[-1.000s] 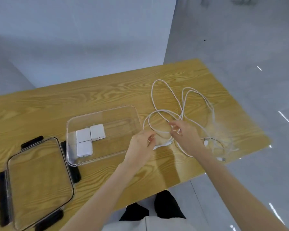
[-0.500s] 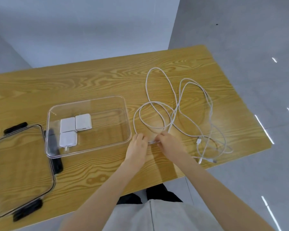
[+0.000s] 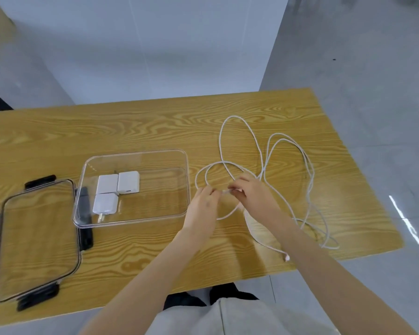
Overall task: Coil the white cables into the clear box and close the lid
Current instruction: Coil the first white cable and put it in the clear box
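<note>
Both hands meet over the table (image 3: 155,122) just right of the clear box (image 3: 184,160): my left hand (image 3: 202,204) and right hand (image 3: 254,194) each pinch the white cables (image 3: 264,153) at one short stretch near a plug end. I judge the cord light, limp and springy, so loops will sprawl unless held where they cross. The lid (image 3: 34,238) lies off, left of the box.
</note>
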A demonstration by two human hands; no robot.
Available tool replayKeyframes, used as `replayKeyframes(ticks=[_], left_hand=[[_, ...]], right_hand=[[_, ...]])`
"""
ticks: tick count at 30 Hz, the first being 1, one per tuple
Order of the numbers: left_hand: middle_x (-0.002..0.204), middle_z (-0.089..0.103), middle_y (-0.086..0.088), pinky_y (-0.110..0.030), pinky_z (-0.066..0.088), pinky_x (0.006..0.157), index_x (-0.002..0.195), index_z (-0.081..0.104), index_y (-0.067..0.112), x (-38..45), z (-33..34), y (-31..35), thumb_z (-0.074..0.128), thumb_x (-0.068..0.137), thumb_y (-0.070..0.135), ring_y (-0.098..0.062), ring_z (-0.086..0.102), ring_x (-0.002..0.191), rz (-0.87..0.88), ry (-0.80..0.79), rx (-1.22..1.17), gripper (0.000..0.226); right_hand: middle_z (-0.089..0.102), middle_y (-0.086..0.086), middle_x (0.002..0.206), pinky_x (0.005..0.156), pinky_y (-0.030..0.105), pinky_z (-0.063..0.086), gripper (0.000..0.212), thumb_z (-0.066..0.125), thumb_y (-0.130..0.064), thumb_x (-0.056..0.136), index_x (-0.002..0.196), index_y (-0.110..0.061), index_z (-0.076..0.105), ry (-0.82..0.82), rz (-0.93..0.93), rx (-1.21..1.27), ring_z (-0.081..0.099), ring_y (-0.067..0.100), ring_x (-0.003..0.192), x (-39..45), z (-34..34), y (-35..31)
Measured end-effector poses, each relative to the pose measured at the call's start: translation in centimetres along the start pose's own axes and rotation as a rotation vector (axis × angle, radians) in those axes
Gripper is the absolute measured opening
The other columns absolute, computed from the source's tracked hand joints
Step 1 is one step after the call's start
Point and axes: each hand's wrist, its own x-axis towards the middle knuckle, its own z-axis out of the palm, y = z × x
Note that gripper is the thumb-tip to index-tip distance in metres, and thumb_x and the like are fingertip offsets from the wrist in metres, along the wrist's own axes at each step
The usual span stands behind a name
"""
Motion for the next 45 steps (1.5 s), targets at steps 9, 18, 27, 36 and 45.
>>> replayKeyframes(ticks=[9,18,27,36,45], left_hand=[[0.073,0.068,-0.011,-0.015,0.037,0.059,0.091,0.071,0.003,4.3,-11.7,3.3,0.055,0.091,0.011,-0.021,0.053,0.063,-0.092,0.315,-0.346,0.018],[0.072,0.066,0.004,-0.026,0.039,0.066,0.092,0.073,0.026,2.9,-20.2,1.7,0.057,0.089,0.018,-0.008,0.049,0.062,-0.234,0.349,-0.616,0.017],[0.081,0.073,-0.011,-0.031,0.055,0.076,0.082,0.056,0.007,0.9,-25.9,0.3,0.041,0.094,0.004,-0.019,0.068,0.072,-0.188,-0.243,-1.346,0.02],[0.066,0.065,-0.007,-0.025,0.053,0.054,0.1,0.06,0.002,1.1,-27.7,-0.4,0.042,0.089,0.013,-0.015,0.06,0.055,-0.056,-0.182,-1.502,0.023],[0.057,0.05,0.004,-0.016,0.018,0.035,0.103,0.065,0.008,3.8,-28.0,-4.7,0.035,0.099,0.028,-0.007,0.03,0.047,-0.298,0.259,-1.276,0.037]], right_hand=[[0.067,0.002,0.097,0.07,0.037,0.054,0.023,0.059,-0.025,0.086,0.1,-0.012,0.071,0.373,-0.251,0.042,0.06,0.017,0.087,4.5,-8.1,-6.9],[0.071,0.005,0.098,0.081,0.024,0.038,0.021,0.055,-0.012,0.091,0.11,-0.009,0.064,0.501,-0.285,0.069,0.061,0.022,0.092,7.6,-8.5,-13.1],[0.065,-0.001,0.093,0.072,0.012,0.04,0.014,0.052,-0.022,0.094,0.093,-0.014,0.063,0.347,-0.265,0.353,0.06,0.014,0.083,9.5,-8.1,-18.2],[0.064,0.027,0.081,0.067,0.04,0.049,0.041,0.048,-0.005,0.093,0.084,-0.038,0.069,0.008,-0.265,0.762,0.056,0.042,0.07,9.4,-5.9,-21.6],[0.068,-0.008,0.083,0.076,0.015,0.045,0.021,0.038,-0.025,0.1,0.103,-0.026,0.059,-0.157,-0.061,0.525,0.062,-0.004,0.077,6.9,2.6,-18.6]])
